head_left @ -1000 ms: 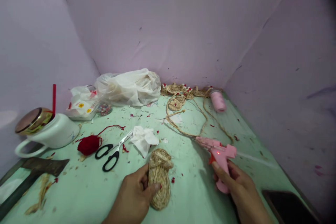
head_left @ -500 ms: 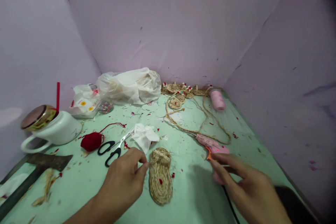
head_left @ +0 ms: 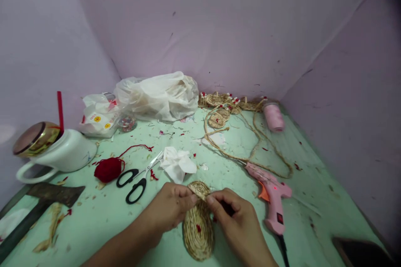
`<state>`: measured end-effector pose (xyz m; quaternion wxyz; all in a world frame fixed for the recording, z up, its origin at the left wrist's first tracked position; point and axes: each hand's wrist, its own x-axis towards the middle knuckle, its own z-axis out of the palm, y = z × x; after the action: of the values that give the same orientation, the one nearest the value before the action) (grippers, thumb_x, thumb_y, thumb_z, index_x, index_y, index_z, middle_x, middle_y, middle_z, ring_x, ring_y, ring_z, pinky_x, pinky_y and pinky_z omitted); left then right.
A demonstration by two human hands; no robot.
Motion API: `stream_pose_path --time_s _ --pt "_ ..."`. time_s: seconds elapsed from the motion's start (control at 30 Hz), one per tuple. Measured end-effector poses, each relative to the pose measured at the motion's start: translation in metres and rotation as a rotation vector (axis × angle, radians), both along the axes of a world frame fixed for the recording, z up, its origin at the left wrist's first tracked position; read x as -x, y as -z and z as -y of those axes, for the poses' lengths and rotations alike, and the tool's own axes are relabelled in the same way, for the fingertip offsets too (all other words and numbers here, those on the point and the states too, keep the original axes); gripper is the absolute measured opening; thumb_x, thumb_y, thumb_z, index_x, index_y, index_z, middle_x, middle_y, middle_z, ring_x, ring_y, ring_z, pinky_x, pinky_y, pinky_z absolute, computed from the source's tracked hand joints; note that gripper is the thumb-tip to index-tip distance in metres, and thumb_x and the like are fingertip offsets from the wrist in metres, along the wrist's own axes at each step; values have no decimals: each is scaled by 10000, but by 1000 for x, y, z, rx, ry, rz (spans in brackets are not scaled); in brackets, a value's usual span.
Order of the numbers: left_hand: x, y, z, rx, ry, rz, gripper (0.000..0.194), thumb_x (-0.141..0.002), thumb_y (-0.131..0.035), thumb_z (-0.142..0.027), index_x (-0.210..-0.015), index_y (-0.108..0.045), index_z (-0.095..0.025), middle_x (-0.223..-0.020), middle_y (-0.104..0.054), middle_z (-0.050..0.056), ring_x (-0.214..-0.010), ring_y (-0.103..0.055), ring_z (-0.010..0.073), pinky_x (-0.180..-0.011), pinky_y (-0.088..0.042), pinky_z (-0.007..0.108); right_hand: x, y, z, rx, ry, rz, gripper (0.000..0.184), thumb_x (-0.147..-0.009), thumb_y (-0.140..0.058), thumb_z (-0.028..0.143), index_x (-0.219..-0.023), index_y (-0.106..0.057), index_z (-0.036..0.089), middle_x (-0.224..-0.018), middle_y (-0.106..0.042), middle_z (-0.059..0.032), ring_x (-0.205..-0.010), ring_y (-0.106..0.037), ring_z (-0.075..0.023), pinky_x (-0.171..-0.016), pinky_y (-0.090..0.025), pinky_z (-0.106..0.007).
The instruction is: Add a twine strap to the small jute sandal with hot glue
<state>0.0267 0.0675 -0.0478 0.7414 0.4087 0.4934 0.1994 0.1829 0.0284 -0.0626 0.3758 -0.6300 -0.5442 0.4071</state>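
**Both hands pinching at the neck of the woven straw piece**

Left hand (head_left: 171,208) and right hand (head_left: 234,217) come in from either side, thumbs and fingertips pinched on a strand crossing the upper part of the woven straw piece (head_left: 199,238). I have that piece at the near middle of the green tabletop (head_left: 103,204), long axis pointing away from me. The fingers hide part of the crossing.

Surroundings: to the right, the pink glue gun (head_left: 274,196) lies on its side, orange trigger facing the right hand, red light showing, black cable (head_left: 283,250) running off the near edge. Its nozzle is at the loose loops of twisted cord (head_left: 219,150). Dark flat object (head_left: 360,252) in the near right corner.

Nearest on the left: open scissors (head_left: 152,164), black-handled, tips at a crumpled white tissue (head_left: 177,164); then a fuzzy red yarn ball (head_left: 108,170) with its tail trailing. Farther left, a glossy white mug (head_left: 72,150) and a hatchet (head_left: 59,195) with a dull, stained head.

Along the back I log a filmy, wrinkled plastic bag (head_left: 156,96), flat straw coils (head_left: 219,117) with red and white bits, and a pink thread spool (head_left: 274,117).

Woven piece: rounded ends, ridged strands in long concentric ovals, red fleck at centre.
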Motion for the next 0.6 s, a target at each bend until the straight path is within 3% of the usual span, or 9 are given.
stream_pose_path --time_s 0.17,0.4,0.5,0.6 --pt "3 11 -1 115 -103 70 293 -622 -626 -440 -572 -520 -172 -249 -306 -103 -227 -124 33 -279 -46 200 0 2 0 -69 -77 70 192 -816 -492 310 -702 -597 197 -644 -557 -3 -583 -523 -137 -531 -390 -229" --pt "-4 9 2 52 -178 6 382 -613 -648 -449 -454 -427 -181 -278 -234 -108 -277 -107 21 -320 -21 208 2 6 4 -163 -98 130 148 -817 -486 253 -713 -577 198 -660 -548 -4 -592 -530 -138 -532 -396 -235" --pt "-7 9 3 9 -224 33 386 -570 -682 -438 -434 -447 -163 -326 -244 -99 -334 -134 23 -357 -71 203 6 6 3 -157 -36 78 91 -796 -501 224 -818 -585 195 -783 -584 -30 -673 -560 -152 -585 -434 -248" --pt "-7 14 3 -58 -231 -1 389 -547 -687 -466 -445 -488 -147 -372 -292 -76 -382 -200 39 -392 -136 204 8 4 1 -129 -6 2 148 -782 -501 214 -905 -576 182 -890 -597 -58 -711 -569 -159 -622 -458 -266"
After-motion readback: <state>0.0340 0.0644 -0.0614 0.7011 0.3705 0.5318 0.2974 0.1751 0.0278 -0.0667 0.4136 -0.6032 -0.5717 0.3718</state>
